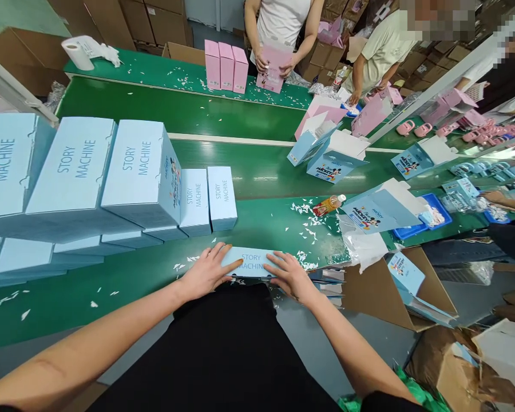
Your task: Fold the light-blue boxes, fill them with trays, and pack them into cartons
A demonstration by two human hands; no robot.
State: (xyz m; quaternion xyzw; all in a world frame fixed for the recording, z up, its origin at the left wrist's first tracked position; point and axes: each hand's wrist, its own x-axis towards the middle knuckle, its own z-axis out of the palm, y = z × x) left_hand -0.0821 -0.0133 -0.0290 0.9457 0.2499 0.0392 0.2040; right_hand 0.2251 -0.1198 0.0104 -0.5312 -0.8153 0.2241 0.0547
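A light blue "STORY MACHINE" box (252, 257) stands at the near edge of the green table, close against my black shirt. My left hand (210, 268) grips its left end, the thumb on the top and the other fingers over the corner. At the right end, my right hand (289, 274) holds it with the fingers reaching over the top. The lid looks closed. Left of my hands, several matching blue boxes (133, 166) stand in rows, some stacked on others.
White paper scraps (306, 229) litter the table around a drink bottle (328, 205). An open blue box (375, 207) lies beyond, near a blue tray (442, 209). Right of me stands a carton (375, 294) with flat blue packaging. Across the line, a person (278, 34) handles a pink box (276, 66).
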